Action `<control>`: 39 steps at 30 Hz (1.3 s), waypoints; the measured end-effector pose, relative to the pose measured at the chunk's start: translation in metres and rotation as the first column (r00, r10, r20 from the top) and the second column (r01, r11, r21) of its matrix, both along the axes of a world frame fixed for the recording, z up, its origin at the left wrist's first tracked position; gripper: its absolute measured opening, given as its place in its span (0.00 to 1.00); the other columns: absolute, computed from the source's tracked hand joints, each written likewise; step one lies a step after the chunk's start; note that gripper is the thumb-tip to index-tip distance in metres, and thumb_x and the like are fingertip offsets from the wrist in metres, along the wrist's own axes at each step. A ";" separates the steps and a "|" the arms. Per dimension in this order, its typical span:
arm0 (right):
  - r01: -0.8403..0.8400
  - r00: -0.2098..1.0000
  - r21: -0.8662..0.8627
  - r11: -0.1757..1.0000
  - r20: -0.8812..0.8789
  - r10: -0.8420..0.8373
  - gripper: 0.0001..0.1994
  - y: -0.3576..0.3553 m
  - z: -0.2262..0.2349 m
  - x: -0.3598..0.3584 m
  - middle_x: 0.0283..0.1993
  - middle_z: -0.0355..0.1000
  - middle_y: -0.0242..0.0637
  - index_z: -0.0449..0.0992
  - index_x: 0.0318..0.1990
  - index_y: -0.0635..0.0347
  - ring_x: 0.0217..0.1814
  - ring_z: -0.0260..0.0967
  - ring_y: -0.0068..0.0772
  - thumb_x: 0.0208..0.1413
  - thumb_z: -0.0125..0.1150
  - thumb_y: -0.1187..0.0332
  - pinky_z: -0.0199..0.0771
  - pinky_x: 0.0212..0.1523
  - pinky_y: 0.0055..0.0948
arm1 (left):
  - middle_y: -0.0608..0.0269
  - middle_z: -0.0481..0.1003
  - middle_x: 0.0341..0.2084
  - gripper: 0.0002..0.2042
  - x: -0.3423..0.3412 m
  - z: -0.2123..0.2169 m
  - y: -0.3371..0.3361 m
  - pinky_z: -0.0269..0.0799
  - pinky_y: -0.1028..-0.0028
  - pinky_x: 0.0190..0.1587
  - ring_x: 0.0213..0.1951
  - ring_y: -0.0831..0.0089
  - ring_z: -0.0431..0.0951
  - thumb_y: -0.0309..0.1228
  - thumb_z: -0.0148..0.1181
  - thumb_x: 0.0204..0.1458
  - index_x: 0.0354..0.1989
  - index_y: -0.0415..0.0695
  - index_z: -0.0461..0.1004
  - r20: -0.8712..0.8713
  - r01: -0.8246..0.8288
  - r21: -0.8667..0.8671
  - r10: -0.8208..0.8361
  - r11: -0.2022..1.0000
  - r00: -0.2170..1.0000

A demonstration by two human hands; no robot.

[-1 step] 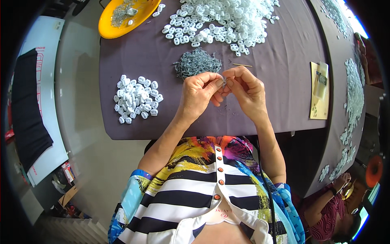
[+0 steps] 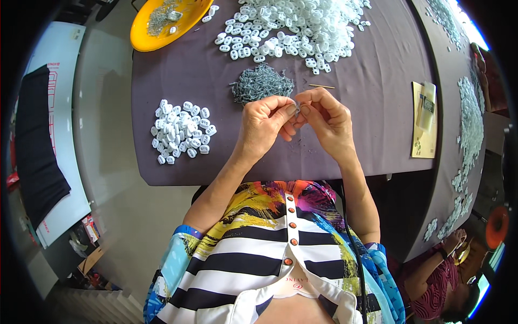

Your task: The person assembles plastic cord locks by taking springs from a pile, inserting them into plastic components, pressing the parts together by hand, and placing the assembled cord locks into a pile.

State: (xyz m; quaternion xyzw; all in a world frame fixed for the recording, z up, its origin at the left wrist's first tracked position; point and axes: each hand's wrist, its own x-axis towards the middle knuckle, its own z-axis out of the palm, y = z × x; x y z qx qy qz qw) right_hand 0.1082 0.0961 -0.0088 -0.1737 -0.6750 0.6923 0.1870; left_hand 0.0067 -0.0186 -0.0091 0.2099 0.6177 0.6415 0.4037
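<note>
My left hand (image 2: 263, 121) and my right hand (image 2: 330, 120) meet over the table, fingertips pinched together. Between them is a small pale grey piece (image 2: 297, 109), mostly covered by the fingers, so its exact kind cannot be made out. Just beyond my left hand lies a heap of tiny dark grey metal-looking parts (image 2: 261, 83). To the left sits a smaller pile of white oval plastic pieces (image 2: 182, 129) with paired openings. A large heap of white two-hole plastic pieces (image 2: 302, 27) spreads at the far side.
A yellow dish (image 2: 141, 39) of thin metal bits stands at the far left. Past my right hand lie a thin brass-coloured stick (image 2: 322, 86) and a tan card with a clear packet (image 2: 423, 143). Another person (image 2: 431, 278) sits at the adjoining table (image 2: 440, 216) on the right.
</note>
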 end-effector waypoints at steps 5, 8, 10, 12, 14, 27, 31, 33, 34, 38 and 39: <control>-0.016 1.000 -0.016 1.000 0.024 0.017 0.07 0.002 0.003 0.000 0.30 0.67 0.31 0.70 0.38 0.67 0.30 0.69 0.19 0.53 0.47 0.84 0.72 0.32 0.19 | 0.67 0.73 0.16 0.06 0.004 0.004 0.001 0.67 0.83 0.16 0.15 0.85 0.69 0.27 0.54 0.52 0.30 0.37 0.75 -0.035 -0.024 -0.039 0.022 0.999 0.999; -0.059 0.998 0.136 0.989 0.037 0.054 0.08 0.007 0.001 0.001 0.30 0.67 0.32 0.70 0.38 0.67 0.30 0.70 0.20 0.52 0.48 0.85 0.72 0.32 0.19 | 0.66 0.73 0.16 0.06 0.004 0.007 0.001 0.65 0.83 0.16 0.15 0.85 0.69 0.26 0.54 0.52 0.31 0.37 0.75 -0.153 -0.013 -0.101 -0.003 0.995 0.988; -0.068 0.997 0.188 0.980 0.036 0.062 0.09 0.008 0.002 -0.001 0.31 0.68 0.32 0.70 0.38 0.66 0.30 0.70 0.21 0.51 0.48 0.85 0.72 0.32 0.19 | 0.67 0.75 0.20 0.06 0.002 0.007 0.001 0.65 0.84 0.17 0.16 0.86 0.68 0.27 0.55 0.52 0.33 0.37 0.75 -0.239 0.023 -0.116 -0.050 0.993 0.970; -0.079 0.997 0.239 0.968 0.035 0.072 0.09 0.008 0.002 -0.002 0.31 0.68 0.33 0.70 0.38 0.66 0.30 0.70 0.21 0.50 0.48 0.86 0.72 0.31 0.19 | 0.67 0.75 0.19 0.06 0.002 0.007 0.002 0.64 0.84 0.16 0.15 0.86 0.68 0.27 0.55 0.52 0.33 0.38 0.75 -0.246 0.017 -0.123 -0.047 0.992 0.968; -0.077 0.997 0.249 0.965 0.027 0.072 0.10 0.008 0.001 -0.002 0.31 0.69 0.34 0.70 0.38 0.66 0.30 0.70 0.21 0.49 0.47 0.86 0.72 0.31 0.19 | 0.68 0.74 0.19 0.06 0.002 0.006 0.003 0.63 0.85 0.16 0.15 0.86 0.67 0.27 0.55 0.52 0.32 0.38 0.75 -0.252 0.011 -0.131 -0.044 0.991 0.967; -0.048 0.995 0.052 0.997 0.094 0.043 0.12 0.010 -0.015 -0.011 0.29 0.70 0.33 0.69 0.41 0.67 0.28 0.69 0.19 0.49 0.49 0.85 0.70 0.29 0.18 | 0.68 0.73 0.16 0.06 0.001 -0.003 0.007 0.61 0.82 0.15 0.13 0.85 0.66 0.25 0.53 0.51 0.28 0.37 0.75 -0.205 -0.036 -0.141 0.006 0.989 0.979; 0.025 0.996 0.021 0.999 0.081 -0.027 0.09 0.010 -0.024 -0.014 0.29 0.70 0.31 0.70 0.40 0.67 0.29 0.69 0.19 0.50 0.51 0.84 0.70 0.30 0.17 | 0.69 0.72 0.17 0.06 -0.005 -0.009 0.010 0.62 0.84 0.14 0.14 0.86 0.67 0.28 0.55 0.52 0.32 0.38 0.75 -0.204 -0.038 -0.145 0.008 0.989 0.979; -0.007 0.994 0.173 0.985 0.113 -0.013 0.08 0.018 -0.017 -0.016 0.29 0.70 0.31 0.72 0.38 0.66 0.29 0.69 0.18 0.48 0.54 0.82 0.70 0.29 0.19 | 0.68 0.72 0.17 0.06 -0.007 -0.012 0.010 0.63 0.84 0.14 0.14 0.86 0.67 0.28 0.55 0.52 0.33 0.38 0.75 -0.160 -0.050 -0.148 0.026 0.988 0.987; -0.010 0.994 0.176 0.984 0.113 -0.010 0.08 0.025 -0.013 -0.018 0.29 0.70 0.31 0.72 0.38 0.66 0.29 0.69 0.18 0.48 0.54 0.82 0.70 0.29 0.19 | 0.67 0.72 0.17 0.07 -0.009 -0.014 0.011 0.63 0.84 0.14 0.14 0.85 0.68 0.28 0.55 0.52 0.33 0.37 0.75 -0.110 -0.058 -0.157 0.041 0.986 0.993; 0.078 0.975 0.742 0.665 0.084 -0.208 0.10 0.056 -0.015 -0.032 0.33 0.70 0.34 0.73 0.36 0.61 0.34 0.69 0.30 0.43 0.60 0.77 0.69 0.34 0.28 | 0.66 0.72 0.18 0.07 -0.018 -0.020 0.006 0.64 0.85 0.14 0.14 0.84 0.70 0.28 0.56 0.51 0.33 0.36 0.74 0.072 -0.084 -0.098 0.091 0.992 0.993; 0.113 0.964 0.886 0.451 0.012 -0.265 0.10 0.061 -0.018 -0.036 0.34 0.69 0.35 0.74 0.35 0.60 0.37 0.68 0.35 0.42 0.62 0.76 0.68 0.36 0.31 | 0.66 0.72 0.18 0.07 -0.017 -0.019 0.006 0.64 0.85 0.14 0.14 0.84 0.70 0.28 0.56 0.51 0.33 0.36 0.74 0.074 -0.087 -0.096 0.094 0.992 0.993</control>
